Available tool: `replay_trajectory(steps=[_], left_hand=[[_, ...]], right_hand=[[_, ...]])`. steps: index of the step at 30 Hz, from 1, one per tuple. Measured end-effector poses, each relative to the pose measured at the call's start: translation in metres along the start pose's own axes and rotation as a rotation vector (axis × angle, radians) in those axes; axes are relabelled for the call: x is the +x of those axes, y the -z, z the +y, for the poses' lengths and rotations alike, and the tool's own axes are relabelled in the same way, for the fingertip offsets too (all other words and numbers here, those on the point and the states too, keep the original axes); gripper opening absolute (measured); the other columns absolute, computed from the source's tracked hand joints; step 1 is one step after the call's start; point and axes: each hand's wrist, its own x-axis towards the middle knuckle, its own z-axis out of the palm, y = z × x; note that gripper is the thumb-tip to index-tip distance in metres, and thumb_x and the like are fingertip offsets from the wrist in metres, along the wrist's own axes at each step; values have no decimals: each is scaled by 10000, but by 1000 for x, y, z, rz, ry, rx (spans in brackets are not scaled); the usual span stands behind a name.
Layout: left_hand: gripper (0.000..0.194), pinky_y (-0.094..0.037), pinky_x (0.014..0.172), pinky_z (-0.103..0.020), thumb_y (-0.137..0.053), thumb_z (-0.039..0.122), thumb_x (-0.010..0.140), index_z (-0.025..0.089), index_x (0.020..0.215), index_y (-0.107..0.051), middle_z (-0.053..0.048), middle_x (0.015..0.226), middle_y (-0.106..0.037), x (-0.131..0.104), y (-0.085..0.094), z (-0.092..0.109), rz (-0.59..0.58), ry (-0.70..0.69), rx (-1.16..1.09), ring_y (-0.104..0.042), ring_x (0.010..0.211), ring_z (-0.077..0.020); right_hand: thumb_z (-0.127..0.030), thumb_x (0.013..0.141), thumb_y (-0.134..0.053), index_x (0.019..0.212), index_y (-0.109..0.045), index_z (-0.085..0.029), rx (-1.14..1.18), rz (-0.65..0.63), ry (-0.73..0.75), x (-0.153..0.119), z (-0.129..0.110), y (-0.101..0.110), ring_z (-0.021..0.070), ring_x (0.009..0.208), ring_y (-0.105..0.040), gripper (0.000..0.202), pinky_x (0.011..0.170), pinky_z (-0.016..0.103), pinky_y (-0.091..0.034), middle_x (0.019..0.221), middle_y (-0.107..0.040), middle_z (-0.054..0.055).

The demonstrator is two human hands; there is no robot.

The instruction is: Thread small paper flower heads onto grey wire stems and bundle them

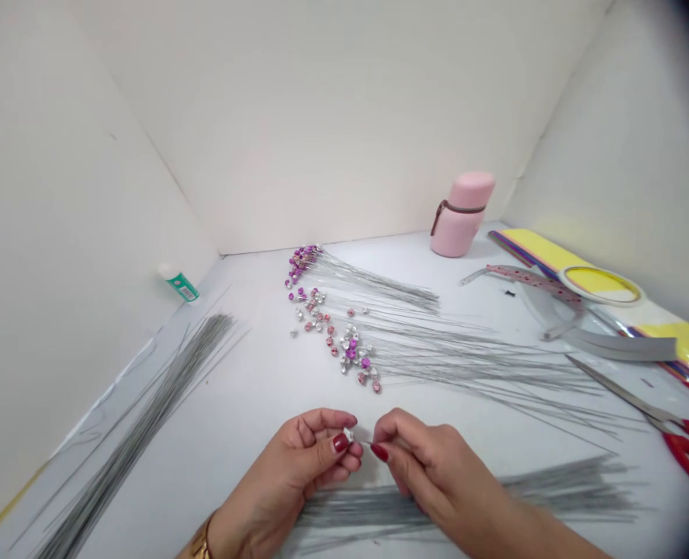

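Observation:
Between the thumb and fingers of my left hand (315,458) is a small silvery-white bead (348,435). My right hand (431,458) is closed in a pinch close to its right, on a thin wire (366,442) that runs to the bead. Only a short length of this wire shows; the rest is hidden by my fingers. Under both wrists lies a bundle of loose grey wires (571,489). Beyond my hands, wire stems topped with pink, purple and silver beads (351,353) are spread on the table.
A tied-looking bunch of purple-beaded stems (368,279) lies farther back. More grey wires (147,427) are at the left, near a glue stick (181,286). At the right are red-handled scissors (659,415), a tape roll (604,285), coloured sheets (531,244) and a pink flask (461,217).

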Motion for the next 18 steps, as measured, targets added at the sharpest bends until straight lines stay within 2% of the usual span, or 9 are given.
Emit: replay_trajectory(steps=[3, 6, 18], left_hand=[[107, -445, 593, -142, -654, 184, 715, 109, 789, -637, -31, 679, -669, 1, -1, 1, 7, 2, 30, -584, 595, -55], [111, -443, 598, -150, -651, 198, 717, 114, 789, -644, -23, 668, -664, 1, -2, 1, 7, -2, 52, -583, 604, -62], [139, -443, 600, -151, -660, 226, 707, 115, 790, -659, -31, 680, -666, 0, -4, -1, -3, -22, 92, -574, 606, -67]], right_hand=[[-217, 879, -346, 855, -525, -217, -143, 13, 93, 0, -2, -1, 87, 471, -448, 181, 485, 182, -334, 573, -521, -47], [-203, 883, -337, 846, -547, -214, -183, 22, 130, 1, -2, -1, 89, 514, -483, 213, 513, 181, -345, 631, -562, -31], [-188, 895, -315, 873, -538, -223, -208, -32, 146, -2, 2, -3, 99, 580, -509, 227, 564, 190, -358, 699, -581, -30]])
